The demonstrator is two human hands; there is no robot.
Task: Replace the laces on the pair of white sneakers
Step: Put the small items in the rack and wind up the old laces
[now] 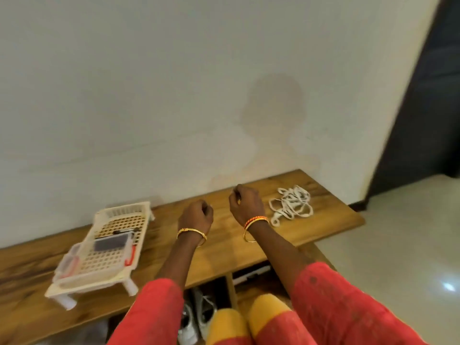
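A: Where are the hands?

B: Both are raised over the middle of the wooden worktop, apart from each other. The left hand has its fingers curled in, and so does the right hand; neither visibly holds anything, though the view is from behind the knuckles, so a thin thing pinched inside could not be told. Gold bangles sit on both wrists.

A: And the laces?

B: A loose tangle of white laces lies on the worktop at about three o'clock from the right hand, near it but not touching. The pile has no clear long axis; its loops spread every way, with one end trailing toward the front edge.

A: The sneakers?

B: White sneakers stand in the open compartment under the worktop, at six o'clock from the hands, partly hidden by the red sleeves and yellow fabric. Their long axis seems to run front to back, but which way the toes point I cannot tell.

A: Room to move?

B: Bare wood lies between and in front of the hands. A cream plastic basket sits at nine o'clock of the left hand, well apart. The wall bounds the worktop at twelve o'clock; its right end stops just past the laces, with tiled floor beyond.
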